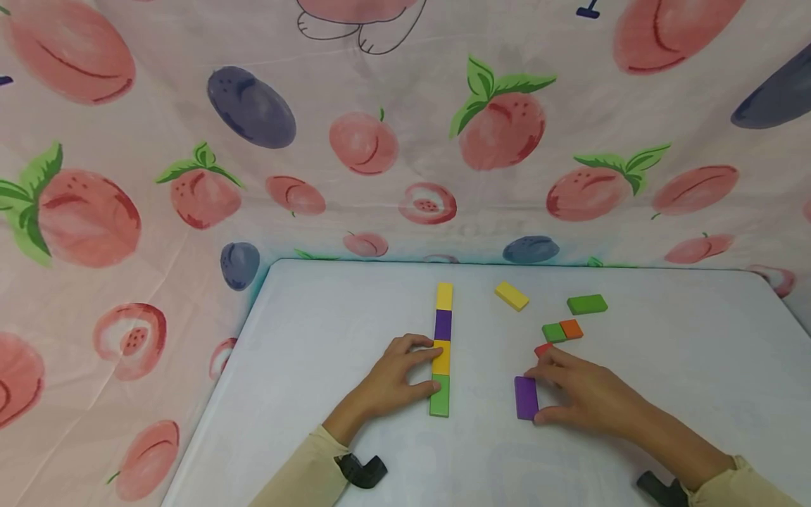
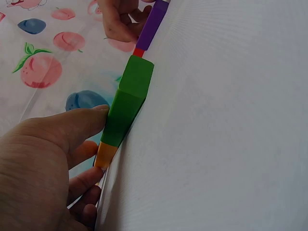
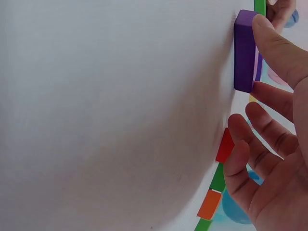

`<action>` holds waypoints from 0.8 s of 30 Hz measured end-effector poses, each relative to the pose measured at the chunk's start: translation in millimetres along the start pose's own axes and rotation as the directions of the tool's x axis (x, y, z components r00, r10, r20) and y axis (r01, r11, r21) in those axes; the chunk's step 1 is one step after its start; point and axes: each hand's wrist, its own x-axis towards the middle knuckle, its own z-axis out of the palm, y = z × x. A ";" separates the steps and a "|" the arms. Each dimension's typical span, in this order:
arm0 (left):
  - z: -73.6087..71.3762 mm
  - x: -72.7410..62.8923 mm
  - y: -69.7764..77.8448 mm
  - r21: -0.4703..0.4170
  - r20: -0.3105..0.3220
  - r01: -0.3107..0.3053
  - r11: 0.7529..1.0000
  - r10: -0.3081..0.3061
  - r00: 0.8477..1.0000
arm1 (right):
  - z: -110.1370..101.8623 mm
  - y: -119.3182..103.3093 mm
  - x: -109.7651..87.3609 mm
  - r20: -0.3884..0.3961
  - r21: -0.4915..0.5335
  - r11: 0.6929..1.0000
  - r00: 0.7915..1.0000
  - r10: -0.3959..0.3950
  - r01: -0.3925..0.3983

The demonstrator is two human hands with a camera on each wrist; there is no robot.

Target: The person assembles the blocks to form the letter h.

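Likely extending block row (image 1: 443, 326), touching it with relaxed left hand (image 1: 394, 380), pinching purple block (image 1: 526, 398) to its right with right hand (image 1: 586, 396); next, probably align with row's near end.

Stretches from near the white table's far edge (image 1: 367, 261) as a straight, end-to-end yellow-purple-yellow-green block row (image 1: 443, 325), touched by the left hand (image 1: 394, 378). Sits right of that as a purple slab (image 1: 525, 398), pinched endwise by the right hand (image 1: 586, 396).
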 end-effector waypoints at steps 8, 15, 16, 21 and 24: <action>-0.1 0.2 1.2 -0.010 0.000 0.004 1.000 -0.004 1.000 | 0.5 1.0 1.7 0.029 0.032 0.999 0.999 0.030 -0.031; -0.4 -0.2 1.6 -0.016 0.003 0.009 1.000 -0.008 1.000 | -0.6 4.3 2.9 0.076 0.191 0.981 0.997 0.025 -0.039; -0.8 -0.1 1.9 -0.018 0.003 0.009 1.000 -0.009 1.000 | -0.2 4.9 2.9 0.077 0.212 0.977 0.997 0.015 -0.031; 0.0 0.1 0.7 -0.020 -0.002 -0.001 1.000 0.001 1.000 | 1.8 6.2 2.7 0.082 0.246 0.969 0.997 0.009 -0.029; 0.4 0.2 0.3 -0.021 -0.002 0.001 1.000 -0.001 1.000 | 2.2 6.2 2.1 0.080 0.250 0.968 0.997 0.010 -0.030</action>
